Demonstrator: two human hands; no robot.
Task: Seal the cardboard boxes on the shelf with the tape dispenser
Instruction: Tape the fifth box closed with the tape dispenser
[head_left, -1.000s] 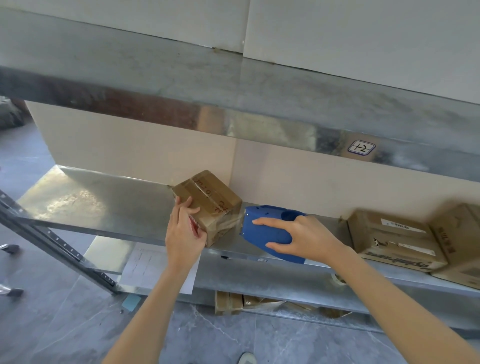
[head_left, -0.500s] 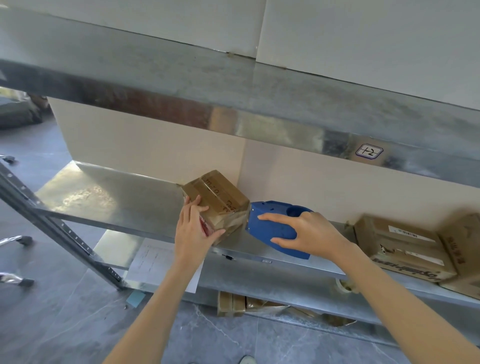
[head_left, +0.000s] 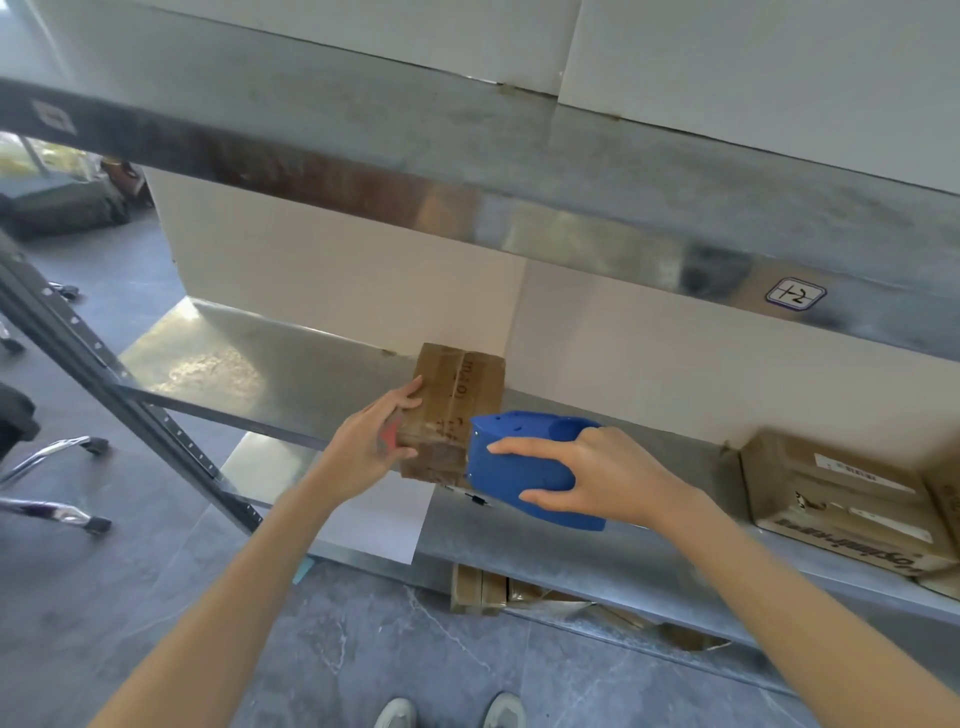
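Note:
A small brown cardboard box (head_left: 457, 384) lies on the middle metal shelf (head_left: 270, 374), its long side now pointing straight back to the wall. My left hand (head_left: 376, 441) grips its front left corner. My right hand (head_left: 597, 475) holds a blue tape dispenser (head_left: 519, 467), whose front edge touches the box's front right corner. Tape runs lengthwise along the box's top. Two more cardboard boxes (head_left: 831, 499) rest on the same shelf at the far right.
An upper metal shelf (head_left: 467, 171) overhangs close above. A white paper sheet (head_left: 374, 525) hangs at the shelf's front edge. Flattened cardboard (head_left: 478, 590) lies under the shelf. A dark slanted upright (head_left: 130, 415) and chair legs (head_left: 57, 457) are on the left.
The box has turned from a diagonal lie to square with the wall. The dispenser has come forward and down against its front right corner. My view has shifted left.

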